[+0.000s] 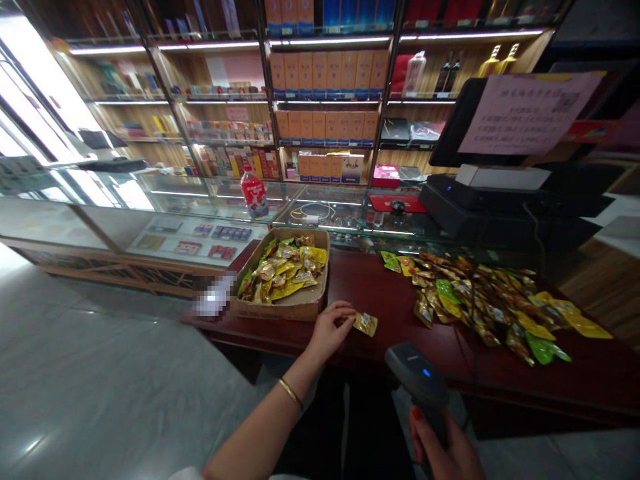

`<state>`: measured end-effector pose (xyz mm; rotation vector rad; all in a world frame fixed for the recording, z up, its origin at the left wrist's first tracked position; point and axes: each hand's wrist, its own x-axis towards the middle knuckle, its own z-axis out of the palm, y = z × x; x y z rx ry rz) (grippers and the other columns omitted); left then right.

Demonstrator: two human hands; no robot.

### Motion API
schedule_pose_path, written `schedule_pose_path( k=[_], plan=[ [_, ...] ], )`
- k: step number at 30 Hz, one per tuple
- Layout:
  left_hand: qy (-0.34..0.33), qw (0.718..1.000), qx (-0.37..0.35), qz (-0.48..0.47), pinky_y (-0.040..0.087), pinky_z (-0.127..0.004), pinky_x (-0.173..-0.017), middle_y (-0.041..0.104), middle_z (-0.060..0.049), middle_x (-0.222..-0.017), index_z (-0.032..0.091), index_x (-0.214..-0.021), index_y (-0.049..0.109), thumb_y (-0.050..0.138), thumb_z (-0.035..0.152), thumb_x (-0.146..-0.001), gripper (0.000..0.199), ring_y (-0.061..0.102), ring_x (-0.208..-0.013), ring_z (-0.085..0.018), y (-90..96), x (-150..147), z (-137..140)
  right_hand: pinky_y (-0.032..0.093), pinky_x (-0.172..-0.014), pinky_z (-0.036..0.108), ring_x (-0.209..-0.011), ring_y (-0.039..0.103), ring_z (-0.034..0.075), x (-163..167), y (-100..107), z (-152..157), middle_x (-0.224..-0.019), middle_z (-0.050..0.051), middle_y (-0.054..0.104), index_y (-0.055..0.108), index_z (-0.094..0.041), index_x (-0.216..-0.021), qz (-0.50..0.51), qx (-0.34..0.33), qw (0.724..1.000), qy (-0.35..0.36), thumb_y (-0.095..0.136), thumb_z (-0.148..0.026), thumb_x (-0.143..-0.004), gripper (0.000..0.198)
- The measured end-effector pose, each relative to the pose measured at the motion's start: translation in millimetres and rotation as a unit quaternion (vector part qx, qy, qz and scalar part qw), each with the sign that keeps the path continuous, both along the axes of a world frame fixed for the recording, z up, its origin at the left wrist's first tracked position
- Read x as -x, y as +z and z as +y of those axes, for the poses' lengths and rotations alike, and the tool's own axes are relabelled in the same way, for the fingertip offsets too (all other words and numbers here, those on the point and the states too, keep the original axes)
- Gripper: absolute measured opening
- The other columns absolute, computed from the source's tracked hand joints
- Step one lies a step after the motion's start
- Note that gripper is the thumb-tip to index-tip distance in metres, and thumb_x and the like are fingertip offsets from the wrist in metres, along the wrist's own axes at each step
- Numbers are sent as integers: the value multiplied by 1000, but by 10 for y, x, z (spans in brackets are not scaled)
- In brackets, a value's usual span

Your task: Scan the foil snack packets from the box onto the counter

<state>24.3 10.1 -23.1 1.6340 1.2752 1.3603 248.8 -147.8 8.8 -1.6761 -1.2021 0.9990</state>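
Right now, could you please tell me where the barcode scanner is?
In the head view, the barcode scanner is at the lower right, held in the right hand, nearer the camera than the pile of packets.

The box is plain brown; the packets inside it are shiny gold and yellow with touches of green. Right of the box, the pile mixes gold, yellow and green, and the single packet is gold with a pale patch. The worktop under the box is dark reddish brown. Nearer the person than the box, the scanner is dark grey with a blue light. Beyond the box, the bottle is mostly red, the cartons orange with blue bases.
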Motion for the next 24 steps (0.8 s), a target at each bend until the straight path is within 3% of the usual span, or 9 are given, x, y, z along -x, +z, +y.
schedule_pose_path(
  k=[3,10,16,24],
  plan=[
    [-5,999,-36,-9,47,-40,-109,66,-11,-120,20,-102,80,63,9,-83,28,63,-117,-22,-70,76,39,44,-50,27,-46,55,17,-27,-69,9,-46,-5,54,62,-25,-73,-7,2,1000,19,54,-87,-78,63],
    [-50,998,-38,-24,45,-41,-113,63,-9,-128,24,-110,78,56,2,-84,41,60,-123,-21,-99,144,33,47,-50,27,-48,58,18,-105,-176,108,-49,-5,56,64,-24,-83,-3,47,993,110,57,-81,-80,58],
    [-54,998,-33,-31,46,-43,-111,64,-10,-130,22,-111,78,53,0,-81,45,60,-124,-22,-119,137,43,46,-49,26,-47,57,17,-63,-133,94,-50,-4,55,64,-24,-77,6,30,994,107,56,-78,-84,55],
    [-46,998,-37,-24,45,-43,-113,65,-11,-129,22,-104,79,55,5,-85,35,60,-126,-23,-110,132,24,47,-50,26,-48,60,18,-110,-181,124,-50,-4,58,69,-20,-94,-2,39,991,126,54,-77,-85,59]
  ],
)
